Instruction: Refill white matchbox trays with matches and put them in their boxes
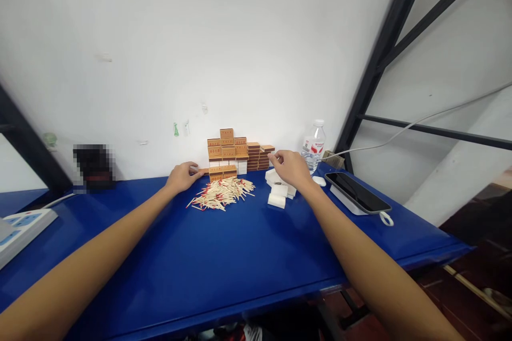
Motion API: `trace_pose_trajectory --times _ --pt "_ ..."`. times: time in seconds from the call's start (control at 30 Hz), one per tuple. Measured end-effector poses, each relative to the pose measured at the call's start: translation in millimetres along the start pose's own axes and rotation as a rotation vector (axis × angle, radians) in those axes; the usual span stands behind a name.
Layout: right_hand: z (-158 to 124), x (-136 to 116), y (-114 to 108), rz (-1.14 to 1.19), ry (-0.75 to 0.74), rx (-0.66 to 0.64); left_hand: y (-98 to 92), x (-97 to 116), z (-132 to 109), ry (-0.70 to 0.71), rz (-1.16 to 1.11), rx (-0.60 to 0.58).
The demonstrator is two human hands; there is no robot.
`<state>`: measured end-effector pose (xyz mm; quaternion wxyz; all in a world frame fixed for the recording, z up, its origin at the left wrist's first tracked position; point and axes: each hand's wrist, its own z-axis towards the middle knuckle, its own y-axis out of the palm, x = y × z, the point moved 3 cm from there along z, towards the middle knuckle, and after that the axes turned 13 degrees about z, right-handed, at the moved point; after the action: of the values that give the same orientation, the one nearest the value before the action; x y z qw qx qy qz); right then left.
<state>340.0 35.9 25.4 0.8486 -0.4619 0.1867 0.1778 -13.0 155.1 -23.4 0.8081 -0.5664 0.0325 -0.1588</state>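
At the left of the stacked orange matchboxes, my left hand has its thumb and fingers closed on the end of a flat orange matchbox. My right hand is at the right end of the stack, beside a dark-sided column of matchboxes. Its fingers are curled together in a pinch; whatever is between the tips is too small to make out. A loose heap of red-tipped matches lies in front of the stack. White inner trays lie under and before my right hand.
Behind my right hand stands a clear water bottle. Farther right, a black phone rests on a white block beside a white cable loop. A power strip is at the left on the blue table, with the wall behind.
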Motion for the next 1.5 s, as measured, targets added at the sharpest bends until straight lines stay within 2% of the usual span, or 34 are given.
trace_pose_trajectory --times 0.13,0.23,0.37,0.47,0.57,0.67,0.8,0.87,0.97,1.13,1.2,1.27,1.33,1.43,1.47,1.5 --pt "3 9 -7 -0.06 0.033 -0.039 -17.5 -16 -10 -0.006 -0.029 0.063" --pt "4 21 -10 -0.107 0.054 -0.222 -33.2 -22 -29 -0.015 -0.05 0.119" --pt "2 33 -10 -0.07 0.052 -0.551 -56.3 -12 -65 0.044 -0.08 0.178" --pt "-1 36 -9 -0.048 0.077 -0.618 -71.4 1 -89 0.122 -0.073 0.201" --pt "-3 34 -5 -0.046 0.098 -0.636 -80.4 9 -102 0.147 -0.064 0.299" --pt "-4 31 -2 -0.064 0.079 -0.604 -78.8 13 -108 0.2 -0.059 0.336" --pt "-2 23 -2 -0.026 -0.01 -0.464 -67.5 20 -113 0.258 -0.061 0.242" --pt "-6 12 0 0.036 -0.066 -0.467 -62.4 27 -116 0.288 -0.067 0.194" --pt "-22 -14 13 0.159 -0.121 -0.615 -56.4 40 -122 0.345 -0.102 0.128" --pt "-64 -62 39 0.333 0.008 -0.932 -52.4 60 -134 0.459 -0.186 0.068" --pt "-76 -76 43 0.464 -0.028 -1.088 -52.2 66 -138 0.483 -0.185 0.032" --pt "-78 -81 43 0.596 -0.07 -1.168 -52.1 71 -141 0.492 -0.171 -0.006" --pt "-73 -76 43 0.633 -0.087 -1.068 -51.5 76 -144 0.487 -0.146 -0.014" --pt "-62 -63 44 0.449 -0.081 -0.78 -48.6 82 -147 0.486 -0.108 -0.001" --pt "-62 -61 45 0.401 -0.077 -0.765 -47.2 83 -148 0.491 -0.101 0.002" --pt "-64 -61 48 0.392 -0.081 -0.812 -46.0 84 -149 0.494 -0.096 0.004"
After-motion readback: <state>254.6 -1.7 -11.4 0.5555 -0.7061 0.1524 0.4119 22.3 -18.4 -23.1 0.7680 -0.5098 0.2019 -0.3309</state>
